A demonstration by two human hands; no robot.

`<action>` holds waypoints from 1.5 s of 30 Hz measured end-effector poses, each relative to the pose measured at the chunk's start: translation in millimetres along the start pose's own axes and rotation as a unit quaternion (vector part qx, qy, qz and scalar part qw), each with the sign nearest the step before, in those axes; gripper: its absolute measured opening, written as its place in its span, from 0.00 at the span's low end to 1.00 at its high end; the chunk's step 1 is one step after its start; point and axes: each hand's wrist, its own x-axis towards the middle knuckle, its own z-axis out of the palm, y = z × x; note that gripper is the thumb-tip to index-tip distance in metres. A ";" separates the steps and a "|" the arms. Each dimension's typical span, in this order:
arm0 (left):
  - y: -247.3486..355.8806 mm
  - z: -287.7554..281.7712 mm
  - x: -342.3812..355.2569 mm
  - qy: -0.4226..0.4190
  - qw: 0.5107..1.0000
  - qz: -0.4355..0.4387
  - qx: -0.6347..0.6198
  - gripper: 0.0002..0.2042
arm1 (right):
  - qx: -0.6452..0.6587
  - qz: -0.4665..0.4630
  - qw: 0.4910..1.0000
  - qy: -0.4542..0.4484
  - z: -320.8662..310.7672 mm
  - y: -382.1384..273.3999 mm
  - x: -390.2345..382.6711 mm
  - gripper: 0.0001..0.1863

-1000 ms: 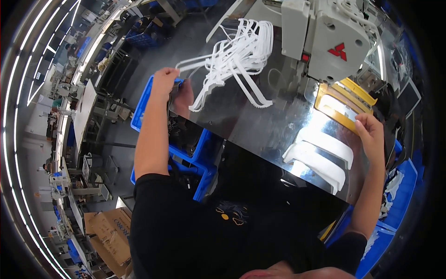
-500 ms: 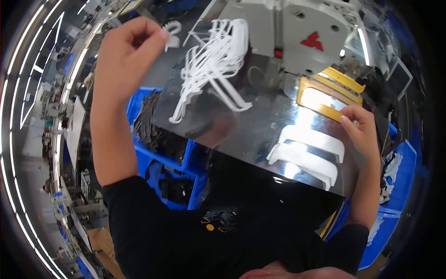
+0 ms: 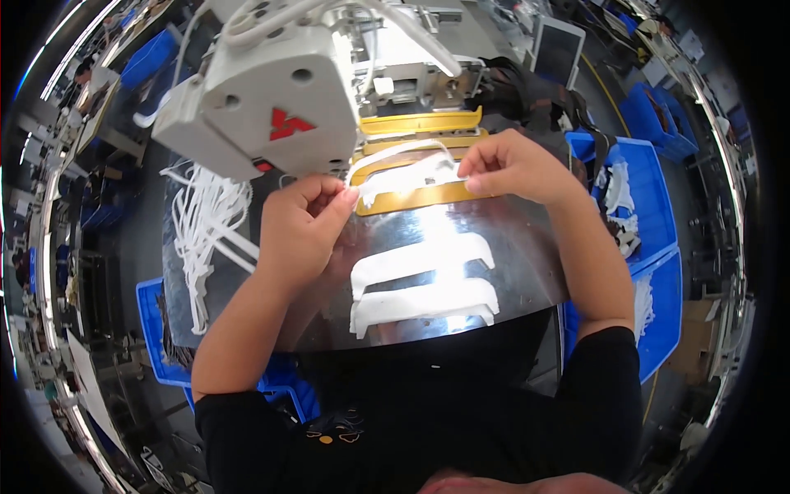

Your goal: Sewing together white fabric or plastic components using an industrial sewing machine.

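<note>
My left hand (image 3: 303,226) pinches one end of a white toothed strip (image 3: 403,147) arched over a yellow fixture (image 3: 422,198). My right hand (image 3: 518,171) has thumb and fingers closed on the strip's other end, at the fixture's right side. Inside the fixture lies a bright white piece, its detail washed out by glare. Just beyond is a white machine head (image 3: 280,99). On the metal table (image 3: 527,267) nearer my body lie two curved white pieces (image 3: 421,255) (image 3: 424,300), one behind the other.
A tangled bundle of white strips (image 3: 210,222) rests on the table's left part. Blue bins (image 3: 154,329) (image 3: 654,329) with materials flank the table. A dark bag or cloth (image 3: 531,95) and a screen (image 3: 555,53) sit at back right.
My left hand came from the left bundle with a white strip to the fixture. My right hand now grips that strip. The view swung right, toward the fixture.
</note>
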 end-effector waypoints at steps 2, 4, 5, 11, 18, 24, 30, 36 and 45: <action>-26.7 14.4 10.8 -0.014 0.998 -0.051 0.020 0.09 | -0.033 -0.003 0.997 0.076 -3.5 21.2 7.8 0.08; -45.8 20.8 16.1 0.000 0.989 -0.028 0.144 0.13 | -0.102 -0.034 0.980 0.167 -2.9 30.8 12.7 0.07; -49.9 21.5 15.0 -0.009 0.989 -0.028 0.142 0.13 | -0.101 -0.028 0.980 0.172 -2.0 30.7 12.6 0.07; -47.8 19.5 5.8 -0.016 0.896 0.230 0.379 0.21 | -0.233 0.053 0.941 0.241 0.5 16.1 9.0 0.15; -42.7 22.0 -0.8 -0.085 0.861 0.242 0.439 0.26 | -0.353 0.102 0.895 0.251 2.1 20.2 9.7 0.24; -51.4 17.4 2.6 -0.062 0.867 0.236 0.434 0.27 | -0.296 0.111 0.922 0.223 -1.1 19.4 5.1 0.24; -50.5 17.7 4.5 -0.059 0.859 0.240 0.449 0.27 | -0.292 0.105 0.921 0.236 -1.2 19.9 7.1 0.25; -49.0 16.6 4.1 -0.070 0.851 0.234 0.465 0.27 | -0.303 0.117 0.916 0.234 -1.0 18.9 9.6 0.25; -52.6 15.9 5.6 -0.065 0.852 0.219 0.471 0.28 | -0.302 0.112 0.920 0.224 -4.8 23.6 8.1 0.23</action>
